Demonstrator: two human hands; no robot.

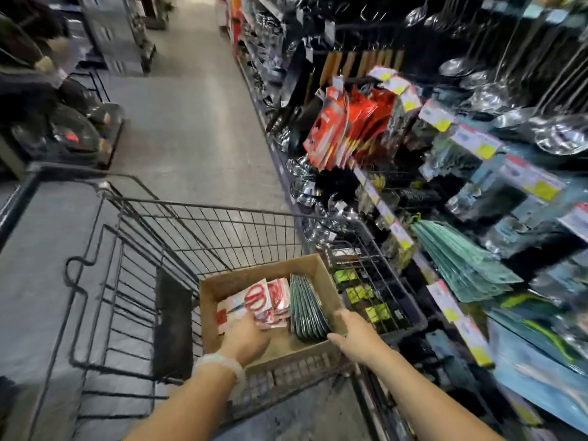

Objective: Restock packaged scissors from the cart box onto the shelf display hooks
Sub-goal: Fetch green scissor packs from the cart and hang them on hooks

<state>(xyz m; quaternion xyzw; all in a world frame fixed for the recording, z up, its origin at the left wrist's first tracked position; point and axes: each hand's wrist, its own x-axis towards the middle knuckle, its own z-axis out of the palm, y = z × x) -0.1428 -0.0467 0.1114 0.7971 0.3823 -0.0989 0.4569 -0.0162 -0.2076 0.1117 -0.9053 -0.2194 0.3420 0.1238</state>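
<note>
A wire shopping cart (203, 237) is standing in a store aisle, and an open cardboard box (310, 268) is sitting in its near right corner. Inside the box, packaged scissors with red handles (256, 297) are lying in a loose stack on the left, and a row of dark green packages (307, 308) is standing on edge on the right. The left hand (246, 340), with a pale band at the wrist, is reaching down into the box, and its fingers are resting on the near end of the red-handled stack; whether they are curling round a package cannot be told, since the fingertips are hidden and the frame is blurred. The right hand (358, 334) is gripping the near right rim of the box, thumb inside and fingers over the outer wall, just beside the green packages. To the right, the shelf display (451, 192) is carrying red packages (337, 128) and teal packages (461, 265) hanging on hooks, with yellow-and-white price tags (437, 116) along the front edges. Metal ladles (560, 135) are hanging further up the display.
</note>
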